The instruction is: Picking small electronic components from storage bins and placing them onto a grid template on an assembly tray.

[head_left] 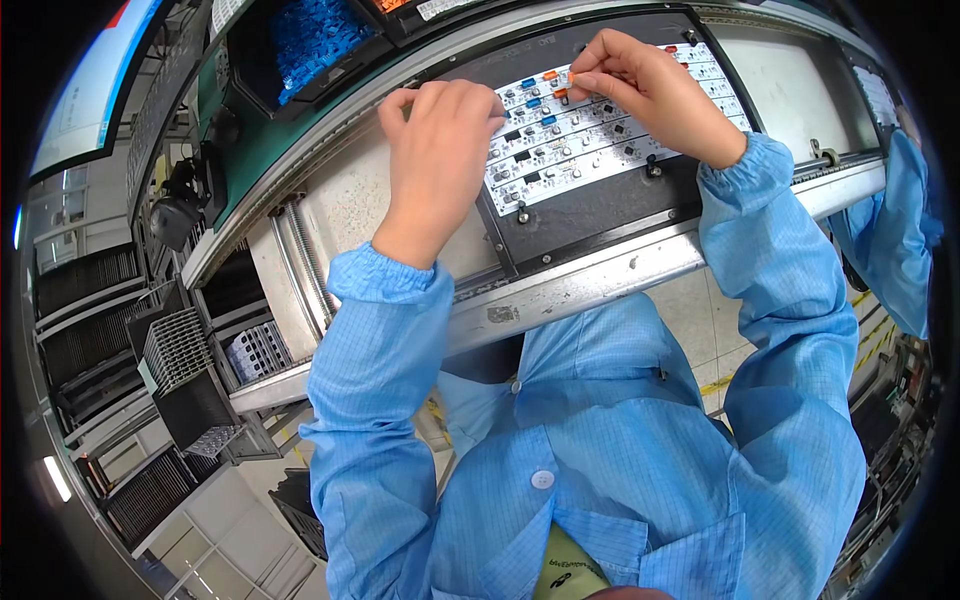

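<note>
A panel of white circuit boards [590,145] sits in a black carrier [590,225] on the line in front of me. My right hand [655,95] is over its upper middle, with thumb and fingers pinched on a small orange connector [572,78]. At the panel's upper left edge is my left hand [440,145]; its fingers are curled and the thumb and forefinger are together. A bit of blue shows by those fingertips, but what they hold is hidden. Blue connectors [548,120] and another orange connector [550,76] stand on the upper boards.
Beyond the rail [300,165], a black bin [345,50] holds many blue connectors; orange parts show beside it. A metal rail [600,270] runs between me and the carrier. At far right is another person's blue sleeve [895,235]. Racks [175,350] and a monitor [95,75] stand left.
</note>
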`<state>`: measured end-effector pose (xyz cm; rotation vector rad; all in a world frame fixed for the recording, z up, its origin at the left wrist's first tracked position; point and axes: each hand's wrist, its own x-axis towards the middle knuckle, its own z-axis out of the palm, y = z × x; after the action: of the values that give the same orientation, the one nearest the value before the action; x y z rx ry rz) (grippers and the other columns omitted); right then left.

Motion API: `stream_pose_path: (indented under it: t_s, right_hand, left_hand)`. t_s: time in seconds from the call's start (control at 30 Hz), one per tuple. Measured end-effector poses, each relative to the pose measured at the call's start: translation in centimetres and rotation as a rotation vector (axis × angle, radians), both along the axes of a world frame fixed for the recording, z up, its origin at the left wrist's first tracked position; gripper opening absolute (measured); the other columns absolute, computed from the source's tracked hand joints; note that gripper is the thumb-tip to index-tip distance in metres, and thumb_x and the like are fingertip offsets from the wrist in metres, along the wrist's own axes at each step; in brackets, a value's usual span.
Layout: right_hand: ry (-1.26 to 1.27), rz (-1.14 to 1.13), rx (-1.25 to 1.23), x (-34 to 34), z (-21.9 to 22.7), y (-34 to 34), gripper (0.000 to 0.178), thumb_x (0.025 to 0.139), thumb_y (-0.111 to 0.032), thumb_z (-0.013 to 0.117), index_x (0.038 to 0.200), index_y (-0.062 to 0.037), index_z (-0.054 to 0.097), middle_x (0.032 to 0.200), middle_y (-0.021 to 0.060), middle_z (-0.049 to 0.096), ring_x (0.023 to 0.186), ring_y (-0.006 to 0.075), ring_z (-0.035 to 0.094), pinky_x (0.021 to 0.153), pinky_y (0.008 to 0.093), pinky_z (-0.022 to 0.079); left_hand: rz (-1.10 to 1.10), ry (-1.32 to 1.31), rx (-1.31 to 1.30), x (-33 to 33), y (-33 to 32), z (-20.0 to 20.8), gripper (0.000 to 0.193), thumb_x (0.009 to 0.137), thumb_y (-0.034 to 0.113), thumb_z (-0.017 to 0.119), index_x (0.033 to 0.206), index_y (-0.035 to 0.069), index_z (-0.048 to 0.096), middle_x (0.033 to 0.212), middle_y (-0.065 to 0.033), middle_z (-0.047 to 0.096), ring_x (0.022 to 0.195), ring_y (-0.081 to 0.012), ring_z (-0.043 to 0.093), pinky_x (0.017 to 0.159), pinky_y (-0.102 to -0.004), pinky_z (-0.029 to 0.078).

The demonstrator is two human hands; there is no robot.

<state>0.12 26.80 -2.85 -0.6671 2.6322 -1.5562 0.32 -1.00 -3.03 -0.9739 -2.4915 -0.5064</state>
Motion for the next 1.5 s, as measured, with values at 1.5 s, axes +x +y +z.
stream_pose_path:
  t_s: [1.5]
  right_hand:
    - [-0.798,-0.237,-0.731,0.0,4.5,5.7,0.035,0.109,-0.006,0.056,0.14,0.0093,0.058,0.126,0.0165,0.071,0.108,0.0186,0.071,0.101,0.0294,0.059]
  left_hand:
    - [0.006,-0.225,0.116,2.8,9.4,2.1,0.008,0.083,0.013,0.082,0.089,0.017,0.078,0.088,0.0044,0.075,0.099,-0.02,0.064,0.104,-0.0492,0.031]
